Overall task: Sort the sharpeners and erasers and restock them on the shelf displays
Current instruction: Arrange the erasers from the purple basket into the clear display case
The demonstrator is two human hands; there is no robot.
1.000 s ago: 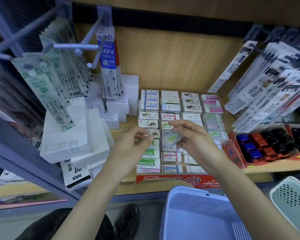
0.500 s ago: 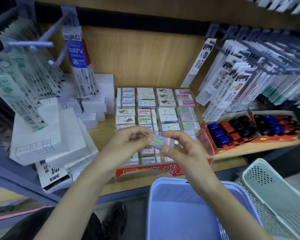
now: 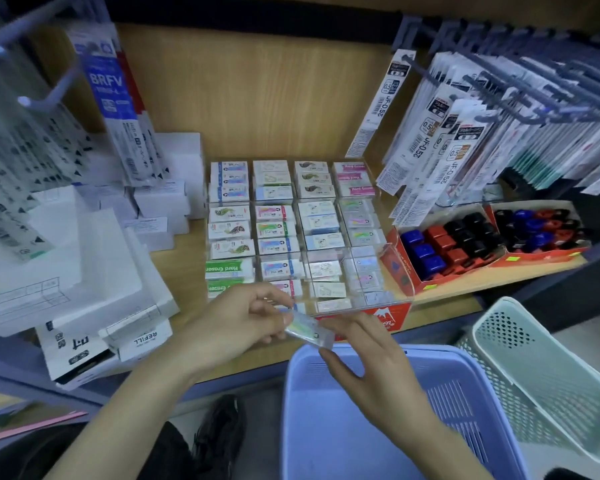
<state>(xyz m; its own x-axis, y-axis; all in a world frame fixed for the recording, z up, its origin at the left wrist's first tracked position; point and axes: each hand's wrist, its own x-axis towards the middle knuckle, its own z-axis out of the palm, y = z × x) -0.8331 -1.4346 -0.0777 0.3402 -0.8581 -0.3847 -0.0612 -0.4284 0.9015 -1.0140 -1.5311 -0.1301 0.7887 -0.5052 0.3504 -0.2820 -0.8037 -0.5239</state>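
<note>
Both hands hold one small wrapped eraser (image 3: 309, 330) in front of the shelf edge, above the blue basket. My left hand (image 3: 238, 322) pinches its left end; my right hand (image 3: 359, 348) pinches its right end with thumb and fingertips. Behind them sits a clear display tray (image 3: 394, 301) with rows of boxed erasers (image 3: 274, 233) in four columns. To the right, two red cardboard boxes (image 3: 404, 282) hold blue, red and black sharpeners (image 3: 458, 242).
A blue basket (image 3: 388, 420) sits below my hands, with a pale green perforated basket (image 3: 541, 368) at its right. White refill boxes (image 3: 94, 271) are stacked on the left of the shelf. Hanging refill packs (image 3: 465, 133) crowd both sides on pegs.
Both hands have drawn back from over the eraser tray toward the shelf's front edge with the eraser between them. The view has shifted right.
</note>
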